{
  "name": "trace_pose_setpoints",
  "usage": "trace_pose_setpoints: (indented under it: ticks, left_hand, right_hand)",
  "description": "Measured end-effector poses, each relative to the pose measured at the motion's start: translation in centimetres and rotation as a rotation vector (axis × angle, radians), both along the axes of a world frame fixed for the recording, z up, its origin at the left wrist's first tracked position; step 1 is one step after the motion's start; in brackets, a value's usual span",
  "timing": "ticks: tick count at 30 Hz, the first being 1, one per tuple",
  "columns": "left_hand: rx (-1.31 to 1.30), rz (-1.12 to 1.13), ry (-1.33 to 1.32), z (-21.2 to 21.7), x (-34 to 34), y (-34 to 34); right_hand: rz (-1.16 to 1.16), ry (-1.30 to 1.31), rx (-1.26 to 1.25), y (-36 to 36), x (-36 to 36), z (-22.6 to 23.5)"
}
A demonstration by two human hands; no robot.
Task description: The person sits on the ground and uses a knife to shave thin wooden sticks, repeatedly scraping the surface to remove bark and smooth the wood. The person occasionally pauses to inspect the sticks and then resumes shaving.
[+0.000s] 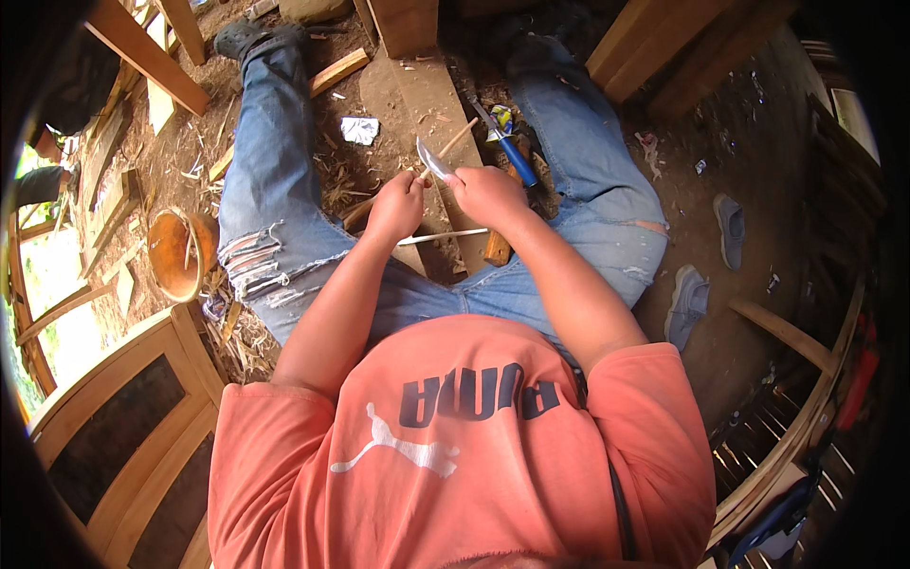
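Note:
My left hand (398, 205) is closed around a thin wooden stick (462, 135), which slants up and to the right, away from me. In my right hand (488, 195) is a knife; its curved, bright blade (431, 159) lies across the stick close to my left fingers. My right fingers hide the knife's handle. Both hands meet between my spread legs, above a wooden plank (428, 95). A blue-handled tool (513, 158) rests by my right thigh. Nearer to me, a slim pale rod (442, 235) lies crosswise beneath my wrists.
Shavings and wood scraps litter the dirt floor. An orange bucket (178, 254) stands left of my leg, near a panelled wooden frame (175, 403). Grey shoes (686, 305) lie at right. Wooden posts (405, 27) rise ahead. Another person's hand (64, 177) shows at far left.

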State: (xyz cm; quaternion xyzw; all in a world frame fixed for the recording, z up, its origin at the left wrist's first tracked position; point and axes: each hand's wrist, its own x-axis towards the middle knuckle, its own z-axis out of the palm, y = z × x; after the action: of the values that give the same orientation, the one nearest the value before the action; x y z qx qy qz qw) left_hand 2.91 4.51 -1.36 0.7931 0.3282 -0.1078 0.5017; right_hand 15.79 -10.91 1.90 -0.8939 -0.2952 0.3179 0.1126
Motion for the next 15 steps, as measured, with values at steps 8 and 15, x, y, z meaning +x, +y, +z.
trace_pose_setpoints:
  ticks: [8,15]
  left_hand:
    - [0.019,0.014,-0.042,-0.6,-0.1,-0.1]
    - [0.038,-0.007,-0.029,0.4,0.0,-0.1]
  right_hand:
    - [0.034,-0.007,-0.02,0.5,-0.5,0.7]
    - [-0.025,-0.043,0.084,0.3,-0.8,-0.9]
